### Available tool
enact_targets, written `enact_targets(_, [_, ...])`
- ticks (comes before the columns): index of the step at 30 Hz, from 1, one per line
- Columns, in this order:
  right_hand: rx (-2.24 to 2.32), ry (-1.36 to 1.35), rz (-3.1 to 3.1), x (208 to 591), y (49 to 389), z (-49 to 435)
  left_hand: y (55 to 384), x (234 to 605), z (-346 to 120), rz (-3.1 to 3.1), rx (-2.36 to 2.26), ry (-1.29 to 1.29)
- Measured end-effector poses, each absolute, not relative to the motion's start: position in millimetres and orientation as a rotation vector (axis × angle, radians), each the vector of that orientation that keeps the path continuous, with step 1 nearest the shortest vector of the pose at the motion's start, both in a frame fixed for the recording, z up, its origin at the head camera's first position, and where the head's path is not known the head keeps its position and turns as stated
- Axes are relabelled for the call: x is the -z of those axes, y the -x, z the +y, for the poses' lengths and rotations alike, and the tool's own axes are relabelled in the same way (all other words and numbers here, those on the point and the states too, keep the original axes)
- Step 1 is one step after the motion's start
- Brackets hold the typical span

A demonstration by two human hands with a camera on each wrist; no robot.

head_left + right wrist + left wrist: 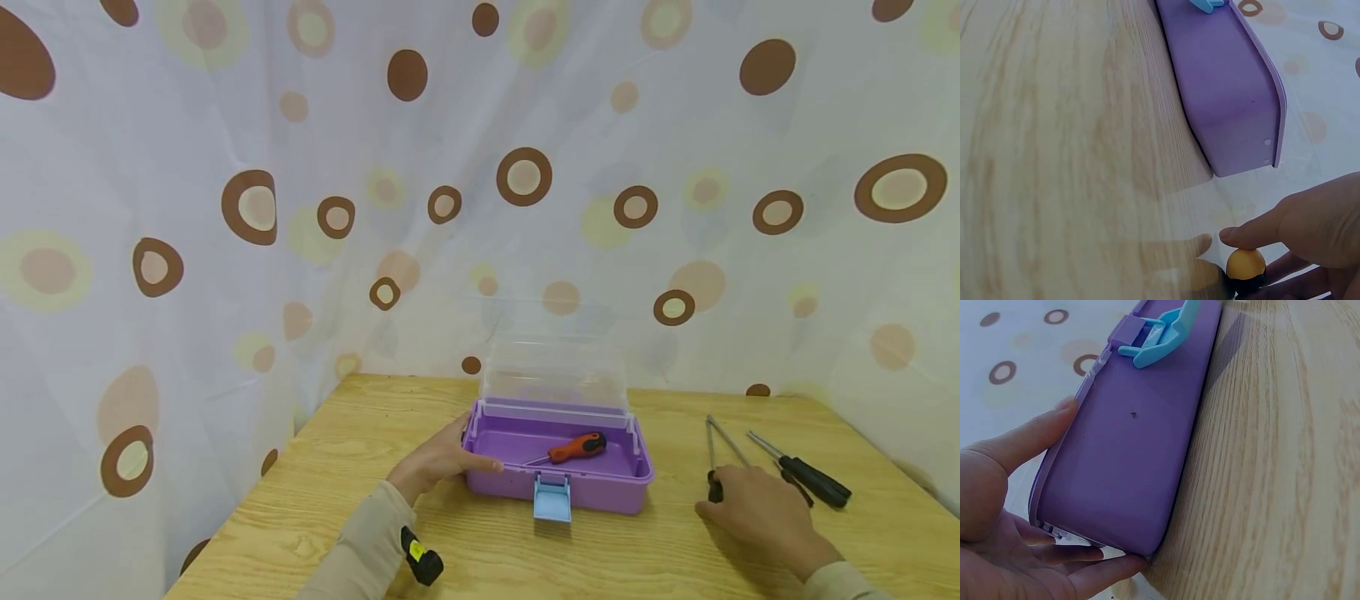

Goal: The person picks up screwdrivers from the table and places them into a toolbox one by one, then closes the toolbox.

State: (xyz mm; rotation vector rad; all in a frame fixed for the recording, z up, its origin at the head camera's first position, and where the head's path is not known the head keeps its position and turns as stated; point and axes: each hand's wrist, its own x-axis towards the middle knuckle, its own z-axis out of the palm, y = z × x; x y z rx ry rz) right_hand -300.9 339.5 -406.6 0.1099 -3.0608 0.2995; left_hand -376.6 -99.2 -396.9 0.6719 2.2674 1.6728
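A purple toolbox [517, 485] with a raised clear lid [555, 375] and a light blue latch [552, 500] stands on the table. Inside it lies a screwdriver [577, 447] with an orange and black handle. My left hand [442, 458] holds the box's left end, thumb on the front rim and fingers along the side. To the right, my right hand [761, 512] is low over the screwdrivers. Its thumb and fingers are spread around a black screwdriver handle [715, 487] with a yellow end [1245, 264]. Another screwdriver [729, 440] is partly hidden by this hand.
A further black-handled screwdriver [817, 482] lies right of my right hand. A black object with a yellow label [420, 554] is at my left wrist. Behind the wooden table [480, 558] hangs a spotted curtain [570, 250].
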Motion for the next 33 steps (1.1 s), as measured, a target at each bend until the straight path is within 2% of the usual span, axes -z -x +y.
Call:
enact_targets(14, [-0.288, -0.103, -3.031, 408.7, 301.9, 339.3, 375.7, 397.3, -100.0, 2.246, -1.684, -0.666])
enact_targets(33, [-0.495, 0.141, -2.766, 398.9, 300.2, 353.5, 376.3, 397.6, -101.1, 2.241, -1.692, -0.644])
